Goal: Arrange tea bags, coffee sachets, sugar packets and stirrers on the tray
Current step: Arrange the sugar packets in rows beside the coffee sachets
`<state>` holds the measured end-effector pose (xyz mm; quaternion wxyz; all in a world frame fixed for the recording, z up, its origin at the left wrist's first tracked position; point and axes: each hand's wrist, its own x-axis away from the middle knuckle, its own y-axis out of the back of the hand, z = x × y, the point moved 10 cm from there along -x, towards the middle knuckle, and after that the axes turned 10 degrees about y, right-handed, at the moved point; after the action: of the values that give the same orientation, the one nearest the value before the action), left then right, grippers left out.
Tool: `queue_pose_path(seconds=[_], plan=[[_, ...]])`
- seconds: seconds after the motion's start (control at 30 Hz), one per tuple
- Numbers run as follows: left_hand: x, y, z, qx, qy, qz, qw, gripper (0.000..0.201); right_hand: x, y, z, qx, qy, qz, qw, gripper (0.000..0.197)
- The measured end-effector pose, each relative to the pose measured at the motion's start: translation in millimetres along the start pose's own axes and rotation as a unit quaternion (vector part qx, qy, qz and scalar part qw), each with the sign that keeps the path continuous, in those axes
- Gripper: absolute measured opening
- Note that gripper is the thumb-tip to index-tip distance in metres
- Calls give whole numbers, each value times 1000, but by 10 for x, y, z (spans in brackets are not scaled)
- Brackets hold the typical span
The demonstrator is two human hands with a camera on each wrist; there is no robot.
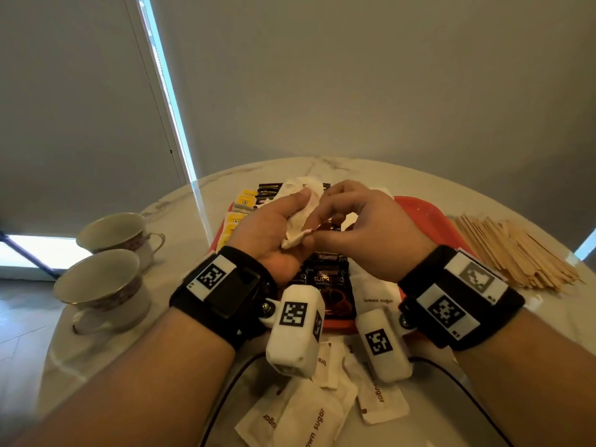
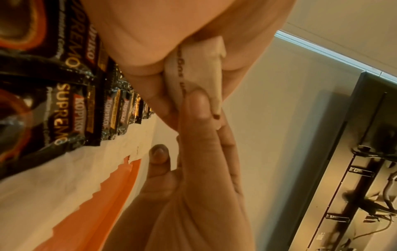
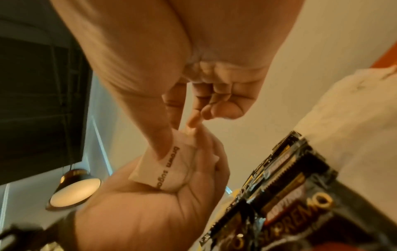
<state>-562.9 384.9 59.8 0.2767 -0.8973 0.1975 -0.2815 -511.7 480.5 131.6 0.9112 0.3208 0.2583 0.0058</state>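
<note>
Hands (image 1: 274, 230) (image 1: 364, 227) together over tray (image 1: 429, 217), L & R pinching sugar packet (image 1: 298, 221).

The left hand (image 3: 150, 203) cradles a white paper brown-sugar packet (image 3: 169, 163); the right hand (image 3: 182, 68) pinches its top corner beside black glossy coffee sachets (image 3: 290, 195).

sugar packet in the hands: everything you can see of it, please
The brown sugar packet is a white paper sachet with "brown sugar" printed in brown along one side. It looks creased and bent, held in the air above the red tray. The left hand cradles it between palm and thumb; the right hand pinches its upper edge with fingertips.
</note>
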Motion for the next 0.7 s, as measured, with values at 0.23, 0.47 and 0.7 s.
queue_pose_path(seconds=[0.23, 0.47, 0.7], plan=[[12, 79, -52, -12, -48, -19, 999, 30, 112, 154, -349, -354, -120, -141, 917, 11], [86, -68, -90, -63, -95, -3, 993, 55, 203, 200, -530, -299, -164, -160, 926, 21], [61, -27, -141, -147, -129, -15, 981, 50, 232, 222, -579, -302, -196, -191, 913, 18]])
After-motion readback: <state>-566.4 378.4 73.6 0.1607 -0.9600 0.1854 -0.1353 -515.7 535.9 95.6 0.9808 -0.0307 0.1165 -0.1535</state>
